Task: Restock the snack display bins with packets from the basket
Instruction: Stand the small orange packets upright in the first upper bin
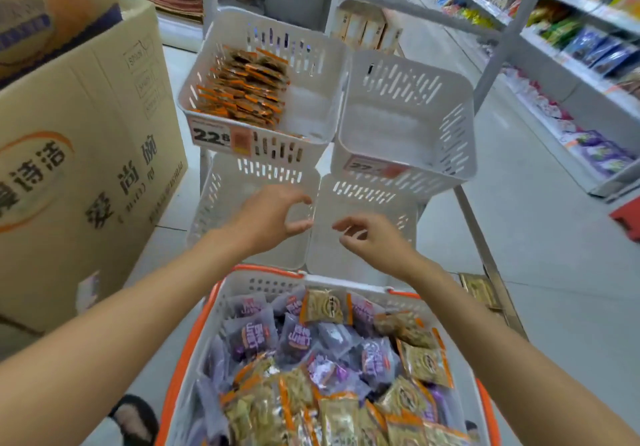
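Both grips hang empty with fingers loosely curled: the left grip over the lower left bin, the right grip over the lower right bin. The packets lie heaped in the basket, below and back toward the person, its long axis running toward the bins. The right grip sits slightly nearer its far rim.

Loose-fingered hands above lower bins

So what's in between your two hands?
No packet. In the head view, between the left hand and the right hand you just see where the lower left bin and lower right bin meet.
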